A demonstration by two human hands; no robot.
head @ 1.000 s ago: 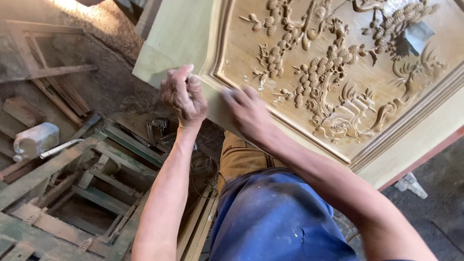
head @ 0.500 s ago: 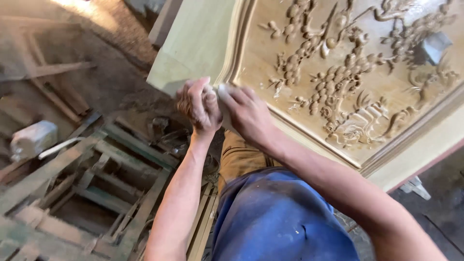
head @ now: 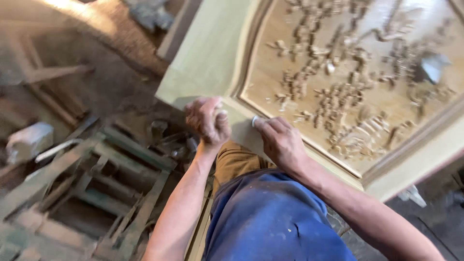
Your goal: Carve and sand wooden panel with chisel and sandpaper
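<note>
On the near edge of a carved wooden panel (head: pixel 348 96), two bare hands at work.

Panel: large, pale-framed, with relief carving of branches and fruit clusters, tilted across the upper right. Below left, a stack of wooden frames (head: pixel 96 193) on the dusty floor. Left hand (head: pixel 209 121) is curled tight over the panel's lower border. Right hand (head: pixel 282 142) lies just beside it, fingers closed on a small pale sanding piece (head: pixel 255 120) pressed to the border.

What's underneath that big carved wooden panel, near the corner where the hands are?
Below the carved panel lie dusty wooden frames and scraps on the floor. The left hand grips its edge; the right hand presses something small and pale onto it. Whatever supports the panel is hidden.
</note>
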